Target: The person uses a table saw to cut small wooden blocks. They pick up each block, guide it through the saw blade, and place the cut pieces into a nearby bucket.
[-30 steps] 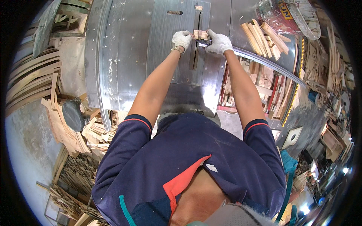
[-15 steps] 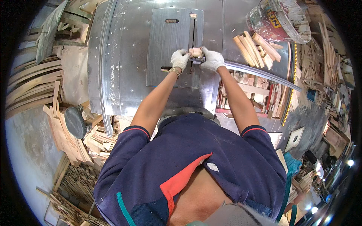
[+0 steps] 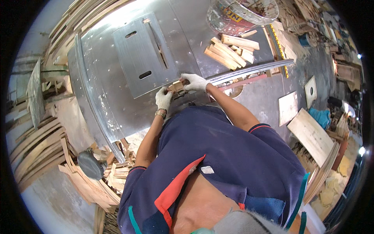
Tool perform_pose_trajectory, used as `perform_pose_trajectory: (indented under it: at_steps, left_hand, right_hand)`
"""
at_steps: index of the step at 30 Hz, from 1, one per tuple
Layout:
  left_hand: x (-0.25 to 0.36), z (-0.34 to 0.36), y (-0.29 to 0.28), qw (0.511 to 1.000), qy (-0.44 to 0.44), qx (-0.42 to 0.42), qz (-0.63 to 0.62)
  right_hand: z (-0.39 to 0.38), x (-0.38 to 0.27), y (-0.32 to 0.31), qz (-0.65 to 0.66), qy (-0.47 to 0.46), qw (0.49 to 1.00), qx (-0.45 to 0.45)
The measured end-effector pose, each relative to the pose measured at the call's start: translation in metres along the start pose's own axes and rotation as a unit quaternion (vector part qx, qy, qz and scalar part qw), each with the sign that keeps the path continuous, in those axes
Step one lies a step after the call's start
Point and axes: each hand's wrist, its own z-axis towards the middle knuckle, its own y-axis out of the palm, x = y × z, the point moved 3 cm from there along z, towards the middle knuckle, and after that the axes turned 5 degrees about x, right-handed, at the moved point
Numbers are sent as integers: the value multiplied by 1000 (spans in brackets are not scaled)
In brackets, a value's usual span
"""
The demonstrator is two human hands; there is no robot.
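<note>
Near the front edge of the metal table (image 3: 97, 97): small wood block (image 3: 178, 86), off the slot (image 3: 157, 45).
Left hand (image 3: 163, 98): fingers pinched on its left end.
Right hand (image 3: 194, 82): fingers pinched on its right end.
Block progress: in hand, seemingly unfinished; its faces too small to read.
Loose sticks (image 3: 230, 52): piled to the right; done or waiting, cannot tell.
Metal rail (image 3: 253, 69): across their near side; bucket (image 3: 220, 21) beyond.

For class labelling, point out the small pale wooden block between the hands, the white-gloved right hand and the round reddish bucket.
Small pale wooden block (image 3: 178, 86): head view, exposed upper side.
White-gloved right hand (image 3: 196, 82): head view, back of glove.
Round reddish bucket (image 3: 224, 22): head view, outer side wall.
</note>
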Motion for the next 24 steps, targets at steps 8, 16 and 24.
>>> perform_pose_trajectory:
  at_steps: [8, 16, 24]
  left_hand:
    - [-5, -17, -25, 998, 31, -4, -46]
    - [61, -14, -44, 980, 85, 17, -181]
    - [167, -40, 12, 963, 210, -144, -90]
  right_hand:
    - [-10, -40, -17, 65, -80, 977, 187]
    - [-82, -156, -214, 405, -205, 773, 443]
    - [-106, -46, -58, 34, -23, 989, 144]
